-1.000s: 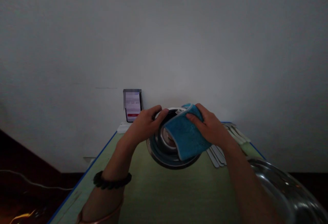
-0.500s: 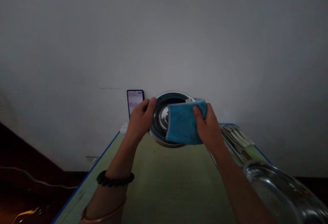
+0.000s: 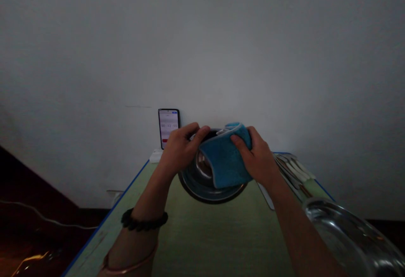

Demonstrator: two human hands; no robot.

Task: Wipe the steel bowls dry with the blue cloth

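A shiny round metal bowl point(image 3: 196, 186) is between my hands, its inside facing me. My left hand point(image 3: 182, 148) is closed at its upper left rim, the thumb reaching over the edge close to a corner of a blue cloth point(image 3: 226, 163). My right hand point(image 3: 259, 154) grips that folded cloth, thumb on the front, and holds it over the right part of the bowl. The cloth hides much of the bowl's inside. Whether the bowl touches the table is hard to tell.
A lit phone point(image 3: 169, 127) leans on the wall behind a white block point(image 3: 155, 156). Several pale-handled utensils point(image 3: 295, 169) lie at the table's point(image 3: 218, 234) right back corner. A large metal basin point(image 3: 344, 234) is at the right front. A flat, pale-edged object point(image 3: 266, 196) lies beside my right wrist.
The bowl has come lower and nearer to me. My left hand has shifted right along the rim, towards the cloth. The cloth has tilted and curled at its top, still in my right hand.
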